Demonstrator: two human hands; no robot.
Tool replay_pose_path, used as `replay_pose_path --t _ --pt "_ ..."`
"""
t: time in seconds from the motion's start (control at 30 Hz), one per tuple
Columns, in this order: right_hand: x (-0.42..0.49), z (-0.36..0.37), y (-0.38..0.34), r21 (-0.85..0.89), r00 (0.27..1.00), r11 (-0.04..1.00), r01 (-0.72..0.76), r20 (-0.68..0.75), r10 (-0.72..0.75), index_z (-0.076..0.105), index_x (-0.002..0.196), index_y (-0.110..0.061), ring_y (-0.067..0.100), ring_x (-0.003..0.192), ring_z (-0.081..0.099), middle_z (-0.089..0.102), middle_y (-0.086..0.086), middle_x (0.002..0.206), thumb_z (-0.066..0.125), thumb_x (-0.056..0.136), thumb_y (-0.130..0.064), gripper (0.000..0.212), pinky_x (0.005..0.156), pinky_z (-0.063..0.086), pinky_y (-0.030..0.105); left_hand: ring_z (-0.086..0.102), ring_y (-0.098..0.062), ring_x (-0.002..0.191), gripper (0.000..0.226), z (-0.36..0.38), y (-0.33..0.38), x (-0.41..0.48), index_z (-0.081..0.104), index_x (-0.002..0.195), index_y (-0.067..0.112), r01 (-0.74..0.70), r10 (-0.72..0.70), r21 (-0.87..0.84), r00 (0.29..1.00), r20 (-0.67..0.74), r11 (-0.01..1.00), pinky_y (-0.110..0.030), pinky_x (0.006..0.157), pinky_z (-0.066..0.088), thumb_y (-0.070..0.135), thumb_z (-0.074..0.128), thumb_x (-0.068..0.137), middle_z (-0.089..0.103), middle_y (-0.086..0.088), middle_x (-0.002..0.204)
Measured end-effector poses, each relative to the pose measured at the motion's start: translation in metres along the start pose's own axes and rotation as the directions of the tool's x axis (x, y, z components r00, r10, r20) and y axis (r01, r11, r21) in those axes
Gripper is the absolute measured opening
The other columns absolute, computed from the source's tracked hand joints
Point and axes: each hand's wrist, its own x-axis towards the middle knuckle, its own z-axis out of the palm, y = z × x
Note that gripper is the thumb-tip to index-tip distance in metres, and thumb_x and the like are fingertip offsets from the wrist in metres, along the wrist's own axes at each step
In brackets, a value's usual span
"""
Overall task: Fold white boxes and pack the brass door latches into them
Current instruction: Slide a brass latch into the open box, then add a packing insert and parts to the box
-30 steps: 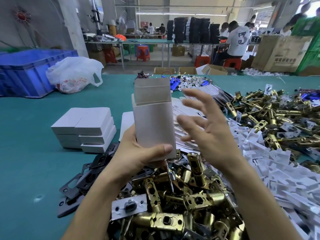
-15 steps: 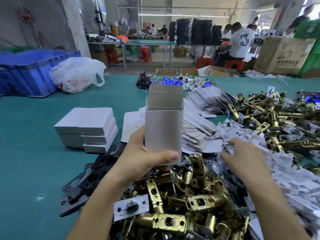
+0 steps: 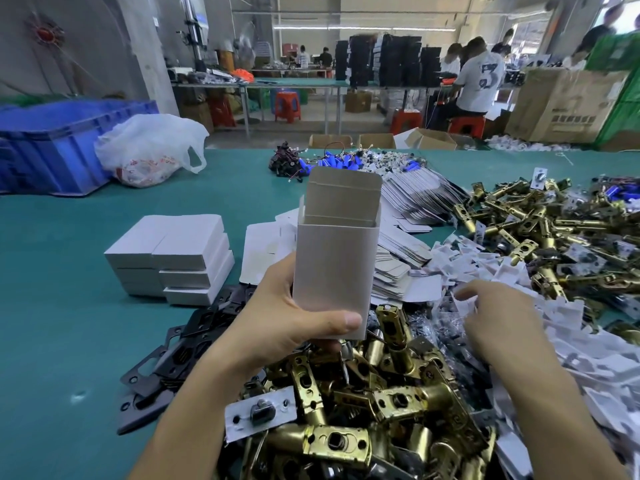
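Gripping the upright white box (image 3: 336,265) in our left hand (image 3: 287,327) at centre, top flap open, we judged packing barely begun: a few closed boxes (image 3: 173,251) sat left, and brass latches (image 3: 381,403) lay heaped near. Our right hand (image 3: 498,320) curled into white inserts (image 3: 519,271) at right; we couldn't tell whether it held one.

Box (image 3: 334,268) upright at table (image 3: 69,306) centre | latch heap (image 3: 381,403) at 6 o'clock under it | stacked closed boxes (image 3: 173,258) at 9 | flat blanks (image 3: 408,202) at 1 | second latch heap (image 3: 540,230) at 2 | crate (image 3: 52,147) and bag (image 3: 149,147) at 10
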Motion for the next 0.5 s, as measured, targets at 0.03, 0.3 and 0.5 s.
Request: replay_pose_path --t 0.03,0.3,0.5 --pt "0.002 0.0 0.002 0.016 1.0 1.0 0.008 -0.022 -0.007 0.064 0.118 -0.027 0.028 0.072 0.062 0.061 0.016 0.116 0.05 0.081 0.009 0.053 0.067 0.057 0.041 0.075 -0.027 0.081 0.055 0.0 0.0 0.0 0.066 0.115 0.021 0.006 -0.006 -0.002 1.0 0.019 1.0 -0.033 0.059 0.06 0.016 0.09 0.065 0.073 -0.001 0.092" --pt "0.004 -0.015 -0.003 0.117 0.986 0.983 0.144 -0.098 -0.133 0.051 0.141 -0.026 0.023 0.073 0.05 0.059 0.02 0.127 0.056 0.092 -0.001 0.055 0.061 0.036 0.03 0.073 -0.018 0.079 0.05 0.002 0.003 0.0 0.067 0.11 0.022 -0.021 0.018 0.054 0.998 0.052 0.998 -0.029 0.063 0.059 0.006 0.088 0.067 0.074 -0.002 0.089" --pt "-0.021 -0.045 -0.021 0.522 0.934 0.78 0.345 -0.108 -0.341 0.066 0.121 -0.034 0.011 0.072 0.067 0.069 -0.004 0.107 0.074 0.086 -0.01 0.044 0.07 0.057 0.027 0.073 -0.015 0.08 0.051 0.001 0.004 -0.001 0.07 0.103 0.023 -0.033 0.029 0.114 0.999 0.04 0.993 -0.027 0.063 0.059 0.0 0.091 0.063 0.075 -0.006 0.09"
